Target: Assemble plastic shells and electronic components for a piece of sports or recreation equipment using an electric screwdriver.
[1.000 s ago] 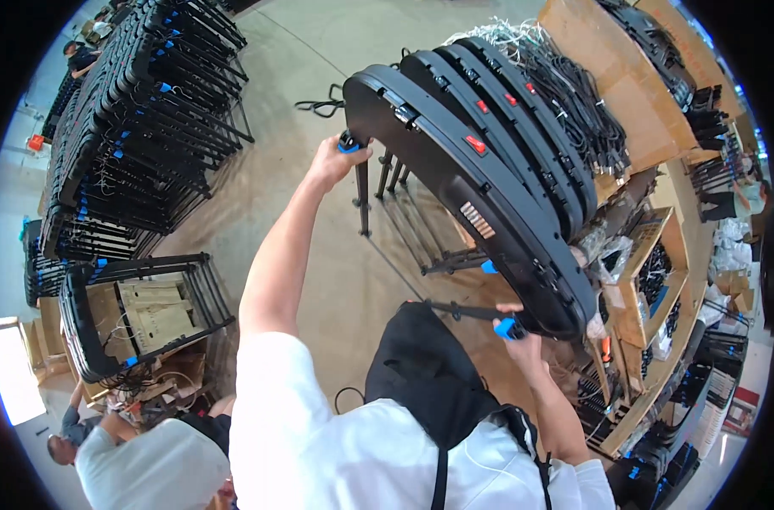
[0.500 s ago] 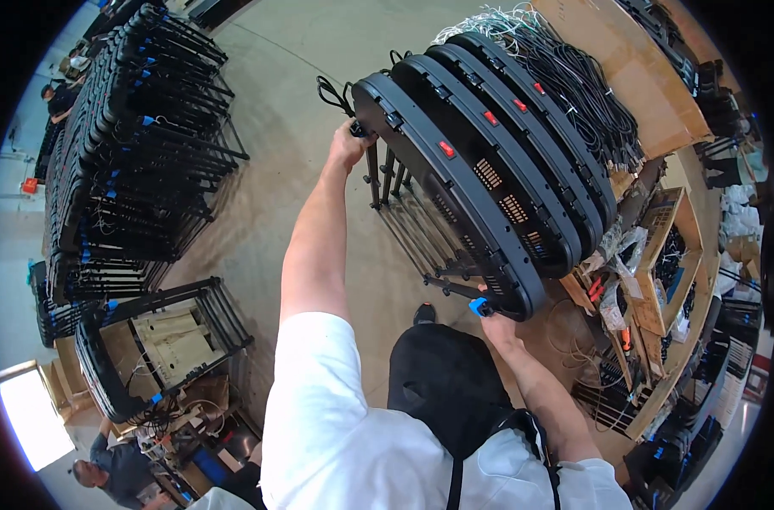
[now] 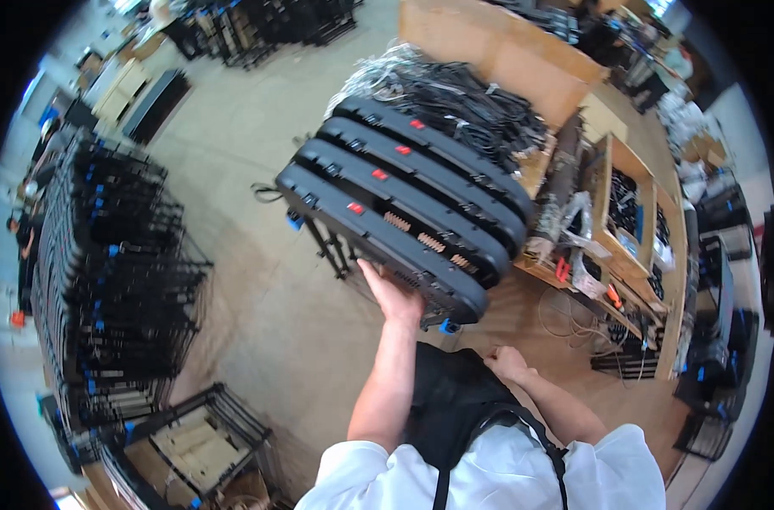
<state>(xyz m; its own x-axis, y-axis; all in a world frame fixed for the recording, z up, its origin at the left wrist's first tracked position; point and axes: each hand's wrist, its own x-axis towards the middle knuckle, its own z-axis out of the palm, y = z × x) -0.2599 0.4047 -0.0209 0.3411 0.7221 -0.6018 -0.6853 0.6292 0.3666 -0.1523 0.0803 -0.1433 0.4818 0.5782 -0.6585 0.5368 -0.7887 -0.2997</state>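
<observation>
Head: left hand (image 3: 393, 291) at front casing (image 3: 371, 236), right hand (image 3: 509, 364) by apron (image 3: 455, 387)

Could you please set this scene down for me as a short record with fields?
Left hand: the left hand is open, fingers against the nearest black unit
Right hand: the right hand is partly curled beside the black apron, apart from the units
Units in row: four, side by side, each with a red switch
Beyond the row: a heap of cables before a cardboard panel
To the right: a wooden crate holding black parts
To the left: stacked black frames with blue pieces
</observation>
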